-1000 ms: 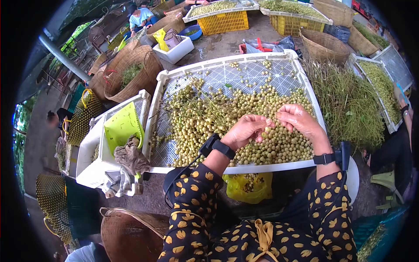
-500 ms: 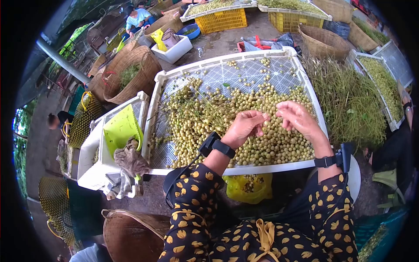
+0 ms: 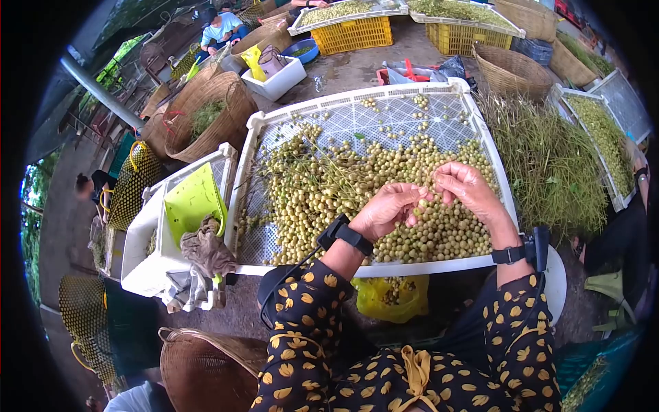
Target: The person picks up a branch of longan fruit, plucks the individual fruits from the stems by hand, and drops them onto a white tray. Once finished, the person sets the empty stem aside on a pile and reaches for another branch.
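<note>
Concrete floor [image 3: 341,67] surrounds the white tray [image 3: 446,264]; its round fruit [image 3: 439,237] spreads beneath both hands, left hand [image 3: 390,208] and right hand [image 3: 469,190] nearly meeting (whether they pinch anything, I can't tell). Tangled stems [image 3: 338,167] lie far-left, nearer the left hand.

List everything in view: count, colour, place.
Fruits: many, yellow-green, centre tray
Trays: several, white, centre and around
Stems: one big pile, green, right
Scoop: one, lime, left
Cloth: one, brown, below scoop
Bag: one, yellow, under tray
Wicker baskets: several, brown, around
Netted baskets: several, yellow, left
Crates: two, yellow, far
Box: one, white, far left
Basin: one, blue, beside box
Coworkers: several, blue or dark clothes, around
Left hand, right hand: one each, bare, over fruits
</note>
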`<move>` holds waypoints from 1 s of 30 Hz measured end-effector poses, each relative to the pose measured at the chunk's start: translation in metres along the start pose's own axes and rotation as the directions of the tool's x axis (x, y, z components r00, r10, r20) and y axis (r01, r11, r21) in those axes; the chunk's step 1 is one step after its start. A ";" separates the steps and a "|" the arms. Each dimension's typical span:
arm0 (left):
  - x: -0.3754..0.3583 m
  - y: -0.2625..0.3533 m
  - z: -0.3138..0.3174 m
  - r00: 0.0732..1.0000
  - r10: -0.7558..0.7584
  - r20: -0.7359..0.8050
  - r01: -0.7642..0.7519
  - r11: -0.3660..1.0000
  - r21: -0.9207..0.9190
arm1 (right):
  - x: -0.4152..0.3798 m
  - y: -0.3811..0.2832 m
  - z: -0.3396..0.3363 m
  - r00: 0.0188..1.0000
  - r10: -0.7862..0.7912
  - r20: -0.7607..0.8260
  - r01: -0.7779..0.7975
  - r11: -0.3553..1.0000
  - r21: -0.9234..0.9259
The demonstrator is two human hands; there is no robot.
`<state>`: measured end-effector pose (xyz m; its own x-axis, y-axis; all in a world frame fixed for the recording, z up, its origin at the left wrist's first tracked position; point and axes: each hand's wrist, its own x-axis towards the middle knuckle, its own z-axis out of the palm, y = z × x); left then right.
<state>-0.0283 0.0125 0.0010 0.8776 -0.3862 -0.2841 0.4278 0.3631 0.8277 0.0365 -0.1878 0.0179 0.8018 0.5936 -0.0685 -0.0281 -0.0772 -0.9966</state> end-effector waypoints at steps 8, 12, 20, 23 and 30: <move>0.004 -0.002 0.005 0.976 0.148 -0.157 -0.152 0.988 -0.011 | 0.000 0.000 0.002 0.980 0.115 -0.165 -0.079 0.974 0.211; 0.008 -0.006 0.010 0.945 0.205 -0.257 -0.222 0.974 -0.041 | -0.002 0.007 0.021 0.988 0.126 0.089 -0.144 0.961 0.238; 0.014 -0.009 0.009 0.932 0.247 -0.265 -0.277 0.958 -0.081 | 0.006 0.013 0.037 0.995 0.087 0.057 -0.099 0.960 0.261; 0.016 -0.009 0.013 0.914 0.281 -0.292 -0.319 0.944 -0.089 | 0.009 0.017 0.039 0.996 0.086 0.027 -0.089 0.927 0.365; 0.025 -0.014 0.016 0.875 0.321 -0.362 -0.379 0.920 -0.102 | 0.012 0.026 0.040 0.998 0.061 -0.016 -0.041 0.828 0.559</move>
<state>-0.0160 -0.0159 -0.0098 0.9838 0.0852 -0.1580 0.0826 0.5671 0.8195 0.0214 -0.1505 -0.0106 0.8084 0.5745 -0.1283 -0.3901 0.3597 -0.8476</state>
